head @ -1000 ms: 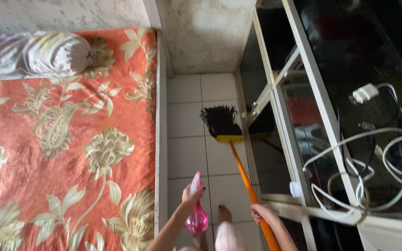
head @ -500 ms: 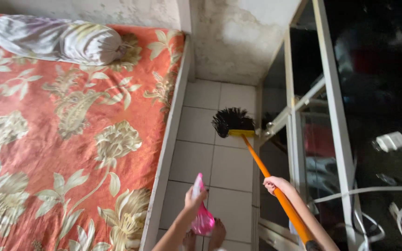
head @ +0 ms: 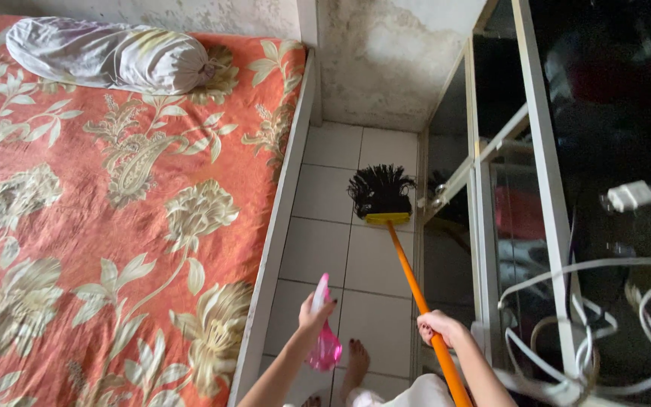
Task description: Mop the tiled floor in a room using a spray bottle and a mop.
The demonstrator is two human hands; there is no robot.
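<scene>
Seen from above, left to right. Far to the left of both my hands lies the bed (head: 114, 226), its orange floral sheet filling that side, with a pale rolled bolster (head: 111, 56) at its far end against the wall; the bed's white edge (head: 276, 226) runs just left of my left hand. My left hand (head: 315, 315) is wrapped closed round the neck of a pink spray bottle (head: 324, 347), nozzle pointing up and away from me, the translucent belly hanging below my fingers. Just under and beside that bottle my bare foot (head: 355, 360) stands on the white floor tiles (head: 318, 249). To the right, my right hand (head: 437, 326) is clenched round the orange broom handle (head: 408, 279). The handle's long axis runs from my grip forward and slightly leftward, down to the yellow-backed broom head (head: 380, 192), whose dark bristles rest on the tiles ahead of both hands, near the stained wall corner (head: 378, 68). The right hand alone bears on the broom; the left is near but apart from it. Just right of my right grip stands a glass-fronted cabinet (head: 491, 196) with a pale frame, nearly touching the broom head; white cables (head: 589, 332) and a plug adapter (head: 631, 196) lie on its dark top.
</scene>
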